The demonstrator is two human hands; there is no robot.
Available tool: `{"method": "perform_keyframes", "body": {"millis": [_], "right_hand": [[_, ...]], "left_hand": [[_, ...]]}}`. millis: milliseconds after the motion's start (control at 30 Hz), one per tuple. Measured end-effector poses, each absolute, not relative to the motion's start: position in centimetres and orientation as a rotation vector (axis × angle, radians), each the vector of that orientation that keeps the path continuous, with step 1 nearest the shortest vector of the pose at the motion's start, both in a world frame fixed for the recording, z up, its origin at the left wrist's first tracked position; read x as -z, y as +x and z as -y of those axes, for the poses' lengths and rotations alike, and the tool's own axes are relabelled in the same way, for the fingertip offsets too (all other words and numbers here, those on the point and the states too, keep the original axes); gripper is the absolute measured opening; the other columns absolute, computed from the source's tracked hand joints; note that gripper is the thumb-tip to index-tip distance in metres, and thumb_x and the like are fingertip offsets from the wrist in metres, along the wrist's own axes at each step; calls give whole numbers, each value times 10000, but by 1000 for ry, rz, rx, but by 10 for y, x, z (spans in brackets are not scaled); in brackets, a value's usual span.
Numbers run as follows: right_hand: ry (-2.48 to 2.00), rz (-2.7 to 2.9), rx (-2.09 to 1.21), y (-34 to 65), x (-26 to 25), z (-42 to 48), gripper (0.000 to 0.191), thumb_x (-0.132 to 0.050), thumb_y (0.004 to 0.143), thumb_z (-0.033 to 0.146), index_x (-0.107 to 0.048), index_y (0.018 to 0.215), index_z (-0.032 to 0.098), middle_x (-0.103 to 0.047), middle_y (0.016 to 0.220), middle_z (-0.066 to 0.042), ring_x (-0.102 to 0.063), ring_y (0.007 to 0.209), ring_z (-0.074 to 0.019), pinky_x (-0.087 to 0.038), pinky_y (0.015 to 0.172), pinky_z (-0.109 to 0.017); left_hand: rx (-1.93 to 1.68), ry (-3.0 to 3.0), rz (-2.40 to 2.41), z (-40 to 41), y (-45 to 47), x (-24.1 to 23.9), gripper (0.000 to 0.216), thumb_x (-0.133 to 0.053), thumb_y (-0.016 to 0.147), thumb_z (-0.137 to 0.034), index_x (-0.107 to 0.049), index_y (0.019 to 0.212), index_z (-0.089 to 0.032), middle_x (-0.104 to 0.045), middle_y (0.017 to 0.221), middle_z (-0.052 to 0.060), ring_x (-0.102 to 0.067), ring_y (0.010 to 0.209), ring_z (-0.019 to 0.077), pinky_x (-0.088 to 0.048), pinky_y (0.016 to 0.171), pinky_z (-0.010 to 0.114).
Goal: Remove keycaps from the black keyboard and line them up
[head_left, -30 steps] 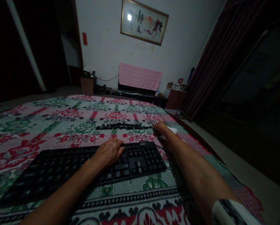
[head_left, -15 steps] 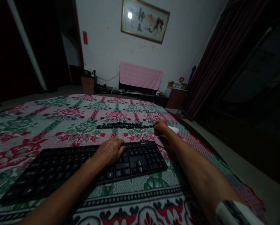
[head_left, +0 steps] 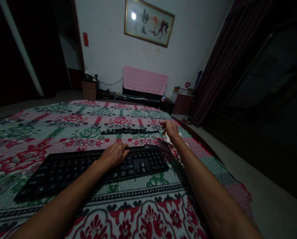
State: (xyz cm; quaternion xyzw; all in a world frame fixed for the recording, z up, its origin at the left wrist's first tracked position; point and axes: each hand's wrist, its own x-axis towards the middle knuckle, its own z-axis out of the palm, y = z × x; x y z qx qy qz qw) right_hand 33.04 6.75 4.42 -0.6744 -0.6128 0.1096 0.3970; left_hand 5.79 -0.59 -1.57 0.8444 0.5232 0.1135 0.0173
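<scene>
A black computer keyboard [head_left: 71, 169] lies at an angle on the flowered bedspread. My left hand [head_left: 114, 154] rests across it, with bent fingers reaching to its far edge and the thumb to the right; the fingertips are hidden. Beyond the keyboard stretches a row of small black pieces that look like keycaps [head_left: 128, 131]. At the right end of that row, slightly above the cloth, is my right hand [head_left: 171, 130]. Its forefinger points left, apart from the thumb, and I see nothing held. A white item [head_left: 167, 137] lies partly hidden under the right hand.
The patterned bedspread [head_left: 138, 205] covers the surface and drops away at the right edge. A cable [head_left: 177, 158] runs near the right forearm. Farther off, a pink cloth [head_left: 145, 79] hangs over a screen on a low cabinet, and a framed picture [head_left: 149, 21] hangs on the wall.
My right hand has lifted off the right end of the keycap row and its fingers have parted. The left hand stays on the keyboard. The whole view has shifted slightly.
</scene>
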Motion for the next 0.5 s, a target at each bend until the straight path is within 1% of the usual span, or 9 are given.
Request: {"method": "perform_keyframes", "body": {"millis": [100, 167, 200, 267, 333, 367, 500], "right_hand": [[-1575, 1527, -427, 323, -44, -31, 543, -179, 888, 421, -637, 887, 128, -647, 817, -77, -581, 681, -132, -419, 581, -196], [-1527, 1523, -568, 318, -41, -10, 550, -178, 886, 468, -605, 932, 124, -632, 764, -68, -539, 565, -107, -398, 515, -189], [-1489, 1531, -622, 316, -39, -2, 531, -201, 881, 476, -591, 947, 122, -627, 752, -62, -521, 539, -98, -394, 502, -187], [-1415, 1586, -694, 314, -36, 9, 432, -331, 849, 456, -591, 897, 115, -611, 713, -46, -510, 543, -93, -399, 514, -187], [-1357, 1681, -756, 315, -35, 15, 304, -477, 775, 384, -599, 872, 123, -609, 732, -27, -520, 600, -95, -410, 556, -191], [-1336, 1724, -788, 317, -35, 16, 269, -521, 739, 345, -604, 876, 129, -611, 753, -19, -522, 626, -95, -411, 576, -193], [-1292, 1756, -892, 322, -35, 16, 267, -548, 689, 289, -610, 898, 136, -619, 787, -10, -519, 656, -90, -404, 619, -205]], "left_hand": [[-364, 2629, -1615, 6, 58, 14, 340, -352, 865, -349, -572, 1059, -177, -628, 1006, 117, -581, 958, 222, -423, 844, 332], [-370, 2616, -1610, 8, 59, 12, 326, -361, 862, -343, -584, 1034, -179, -636, 995, 117, -582, 962, 223, -424, 843, 333], [-372, 2608, -1612, 8, 59, 11, 319, -368, 860, -339, -587, 1028, -181, -637, 999, 115, -579, 972, 220, -422, 847, 330], [-369, 2599, -1624, 9, 59, 10, 311, -376, 856, -332, -591, 1022, -182, -637, 1007, 112, -575, 985, 216, -421, 851, 324], [-353, 2604, -1628, 10, 60, 9, 317, -369, 856, -329, -592, 1025, -180, -641, 994, 115, -583, 971, 220, -427, 840, 328], [-346, 2613, -1626, 10, 60, 9, 325, -361, 858, -330, -592, 1026, -176, -643, 985, 118, -587, 961, 224, -430, 833, 332], [-325, 2644, -1622, 8, 60, 10, 336, -346, 860, -339, -591, 1024, -177, -645, 978, 117, -591, 954, 223, -428, 834, 332]]}}
